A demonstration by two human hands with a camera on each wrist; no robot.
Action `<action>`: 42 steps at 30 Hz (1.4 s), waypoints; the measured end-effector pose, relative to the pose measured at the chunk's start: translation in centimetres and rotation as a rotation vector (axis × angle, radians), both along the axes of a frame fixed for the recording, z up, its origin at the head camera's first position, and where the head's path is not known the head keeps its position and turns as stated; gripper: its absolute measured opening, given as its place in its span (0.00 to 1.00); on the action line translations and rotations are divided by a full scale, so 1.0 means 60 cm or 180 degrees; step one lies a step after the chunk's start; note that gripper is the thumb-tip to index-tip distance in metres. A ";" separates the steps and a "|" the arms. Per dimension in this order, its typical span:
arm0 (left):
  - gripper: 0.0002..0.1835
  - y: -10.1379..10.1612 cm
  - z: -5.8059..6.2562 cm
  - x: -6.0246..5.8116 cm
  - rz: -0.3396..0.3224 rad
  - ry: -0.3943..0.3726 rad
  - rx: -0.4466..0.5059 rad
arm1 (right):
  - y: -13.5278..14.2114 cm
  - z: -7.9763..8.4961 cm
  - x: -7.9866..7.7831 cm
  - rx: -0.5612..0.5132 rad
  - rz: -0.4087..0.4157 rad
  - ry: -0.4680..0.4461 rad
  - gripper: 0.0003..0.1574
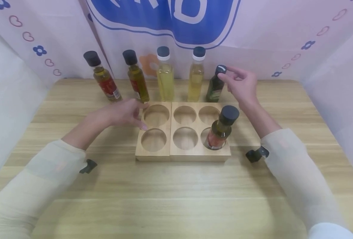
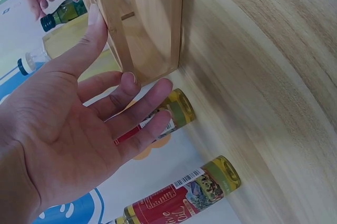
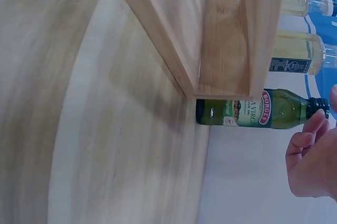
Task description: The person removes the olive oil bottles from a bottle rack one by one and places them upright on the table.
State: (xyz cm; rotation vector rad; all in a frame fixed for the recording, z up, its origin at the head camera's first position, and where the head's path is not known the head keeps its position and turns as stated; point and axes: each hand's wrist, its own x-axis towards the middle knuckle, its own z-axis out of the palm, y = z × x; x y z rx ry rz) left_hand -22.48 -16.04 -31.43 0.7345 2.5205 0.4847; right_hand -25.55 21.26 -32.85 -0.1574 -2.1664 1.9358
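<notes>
In the head view my right hand [image 1: 244,85] pinches the black cap of a small dark green olive oil bottle [image 1: 215,89]. That bottle stands upright behind the wooden rack [image 1: 182,155], at the right end of a row; the right wrist view shows its green label [image 3: 247,109]. My left hand [image 1: 124,113] is at the rack's left side, thumb touching its edge, and in the left wrist view its fingers [image 2: 142,108] spread loosely with nothing held. A black-capped bottle with a red label [image 1: 216,136] sits in the rack's front right hole. The other round holes contain nothing.
Behind the rack stand two red-labelled oil bottles [image 1: 107,81] on the left and two clear bottles of pale yellow oil [image 1: 166,81] in the middle. A white printed cloth [image 1: 269,30] hangs behind the table [image 1: 176,199].
</notes>
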 end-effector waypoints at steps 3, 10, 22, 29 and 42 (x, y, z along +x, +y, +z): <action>0.50 -0.001 0.000 0.000 -0.0005 0.0020 0.0011 | 0.007 0.003 0.008 -0.0008 0.0012 -0.0004 0.31; 0.50 -0.001 0.000 0.000 -0.0020 0.0030 0.0027 | 0.018 0.012 0.021 0.0122 -0.0057 0.0058 0.33; 0.50 -0.002 0.001 -0.001 0.0026 -0.0033 -0.0010 | 0.025 0.030 0.048 0.0309 0.0039 0.0475 0.27; 0.51 -0.001 0.002 0.000 -0.0016 -0.0015 -0.0003 | 0.030 0.036 0.068 0.0631 0.0167 0.0597 0.22; 0.50 -0.002 0.000 -0.001 -0.0018 0.0018 -0.0002 | 0.037 0.045 0.095 0.0695 0.0681 0.0939 0.16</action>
